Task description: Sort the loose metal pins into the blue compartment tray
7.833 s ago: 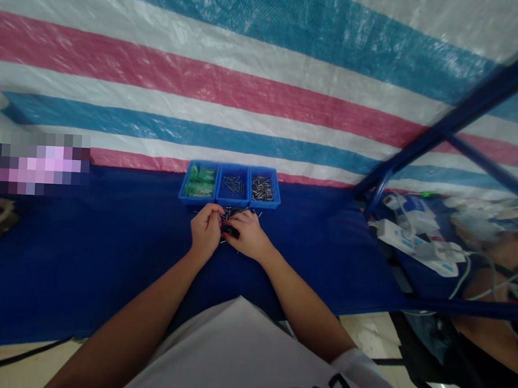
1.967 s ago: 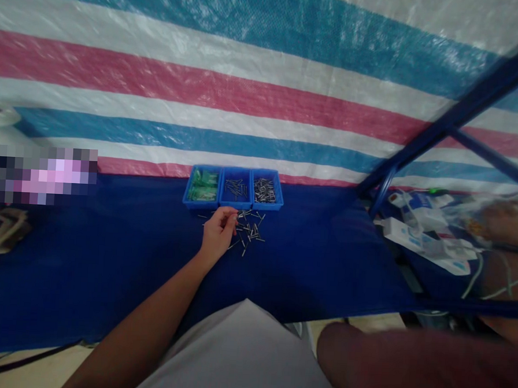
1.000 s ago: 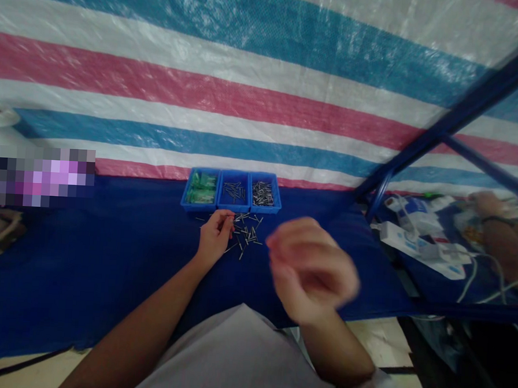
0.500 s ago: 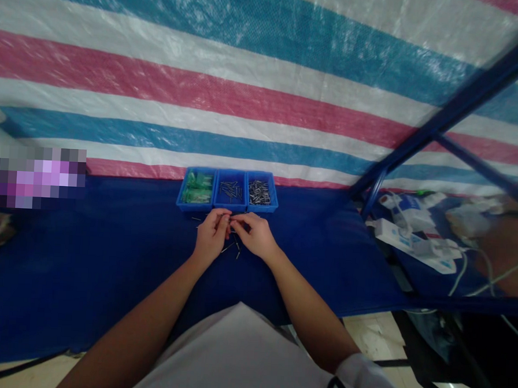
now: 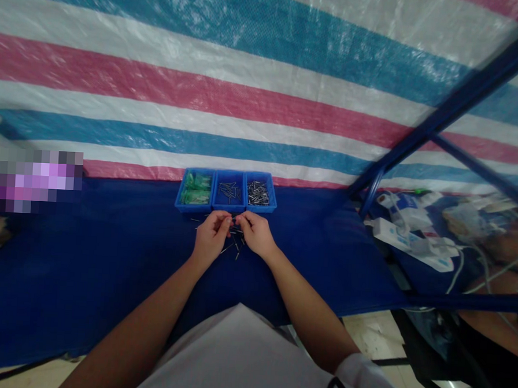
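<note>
My left hand and my right hand meet close together above the dark blue table, fingertips pinched. Between them is a thin metal piece, too small to make out clearly. Loose thin metal pieces lie on the table around and below my fingers. Just beyond my hands stand three joined blue bins. Green-tinted plastic packets fill the left bin. In the middle bin are some slim metal pieces, and the right bin holds a denser pile of short shiny ones.
A striped plastic sheet hangs behind the blue table. Blue metal frame bars rise on the right. Past them lie a white power strip, cables and plastic bags, with part of another person at the far right edge. A blurred pinkish patch is far left.
My right hand's fingertips have drawn slightly away from my left, showing a small gap with the thin piece in it. At the far right, the other person has shifted.
</note>
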### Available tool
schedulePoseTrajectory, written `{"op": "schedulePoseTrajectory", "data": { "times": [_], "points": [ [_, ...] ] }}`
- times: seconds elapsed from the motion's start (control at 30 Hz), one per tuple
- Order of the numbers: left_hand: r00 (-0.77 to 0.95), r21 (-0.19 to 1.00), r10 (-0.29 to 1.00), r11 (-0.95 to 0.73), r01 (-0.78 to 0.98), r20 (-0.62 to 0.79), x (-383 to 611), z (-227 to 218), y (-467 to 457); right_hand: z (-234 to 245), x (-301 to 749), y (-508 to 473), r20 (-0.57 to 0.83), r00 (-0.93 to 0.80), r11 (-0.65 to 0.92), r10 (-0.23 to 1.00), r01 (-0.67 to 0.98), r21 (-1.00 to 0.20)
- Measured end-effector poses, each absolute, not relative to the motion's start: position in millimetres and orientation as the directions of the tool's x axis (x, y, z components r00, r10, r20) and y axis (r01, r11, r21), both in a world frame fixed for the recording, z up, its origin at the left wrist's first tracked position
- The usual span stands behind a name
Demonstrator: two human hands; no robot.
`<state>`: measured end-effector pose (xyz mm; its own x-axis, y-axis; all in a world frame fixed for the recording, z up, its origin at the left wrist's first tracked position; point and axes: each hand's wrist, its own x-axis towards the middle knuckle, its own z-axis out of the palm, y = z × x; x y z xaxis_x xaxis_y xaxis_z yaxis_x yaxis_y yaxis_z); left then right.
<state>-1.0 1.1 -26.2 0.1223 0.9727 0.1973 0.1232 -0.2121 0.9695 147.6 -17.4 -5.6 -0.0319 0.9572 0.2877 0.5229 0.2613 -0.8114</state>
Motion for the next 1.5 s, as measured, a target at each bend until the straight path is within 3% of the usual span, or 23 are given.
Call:
{"op": "schedulePoseTrajectory", "data": {
  "times": [0.7,1.17,1.5],
  "points": [
    [0.121,0.876,0.960,-0.278,0.395,0.251,-5.9,-24.7,1.6,-8.9,141.1,-19.4,0.308,-0.095,0.310,0.947,0.534,-0.787],
    [0.157,0.919,0.955,-0.286,0.273,0.250,-2.4,-26.4,-1.4,-11.2,141.4,-16.7,0.291,0.007,0.251,0.957,0.485,-0.838],
    [0.167,0.851,0.953,-0.301,0.430,0.253,-5.2,-20.2,-1.7,-12.0,140.6,-17.4,0.305,-0.045,0.291,0.951,0.461,-0.838]
  ]
}}
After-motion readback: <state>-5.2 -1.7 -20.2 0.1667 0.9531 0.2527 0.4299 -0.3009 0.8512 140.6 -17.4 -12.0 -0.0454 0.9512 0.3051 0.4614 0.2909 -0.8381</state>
